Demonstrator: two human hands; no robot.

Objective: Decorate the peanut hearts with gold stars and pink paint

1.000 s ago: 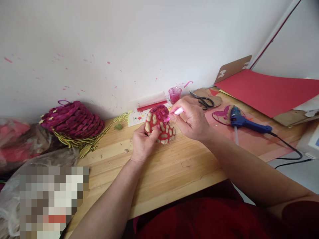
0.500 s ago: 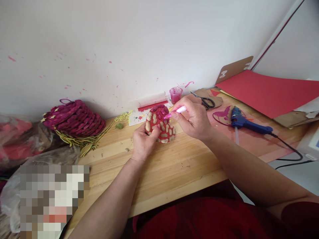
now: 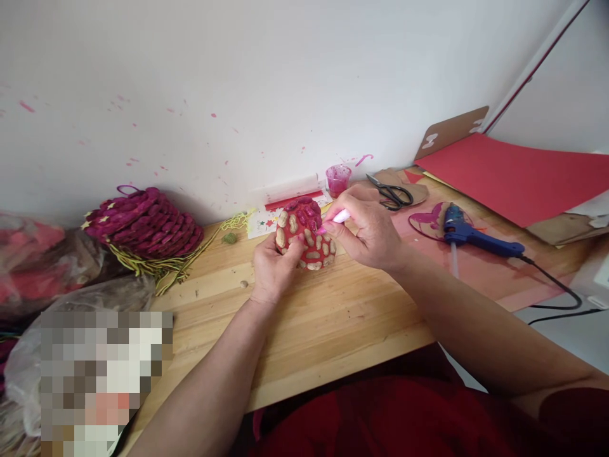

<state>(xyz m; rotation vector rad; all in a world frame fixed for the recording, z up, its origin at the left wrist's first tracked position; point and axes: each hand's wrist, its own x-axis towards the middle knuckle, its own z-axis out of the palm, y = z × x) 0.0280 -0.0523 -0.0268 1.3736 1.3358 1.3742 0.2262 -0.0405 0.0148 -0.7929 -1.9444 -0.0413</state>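
Note:
My left hand [image 3: 276, 266] grips the lower left edge of a red cutout covered with peanuts [image 3: 311, 241], its thumb lying on the front. The upper peanuts are coated in magenta paint; the lower ones keep their tan shells. In my closed right hand [image 3: 371, 231] is a white-handled paintbrush [image 3: 340, 216], whose pink tip meets the peanuts near the middle of the piece. Behind the hands, a clear plastic cup of magenta paint [image 3: 339, 181] stands by the wall.
Finished-looking magenta peanut pieces [image 3: 147, 222] with yellow-green cords are stacked at left, near plastic bags [image 3: 38, 266]. Black scissors [image 3: 392, 193], a blue glue gun [image 3: 480, 238] with its cable and red card sheets [image 3: 514, 174] lie at right. A pixelated patch covers the lower left.
The brush tip has shifted slightly lower and to the right on the peanuts. My left hand keeps its hold on the piece. The whole view has moved a little.

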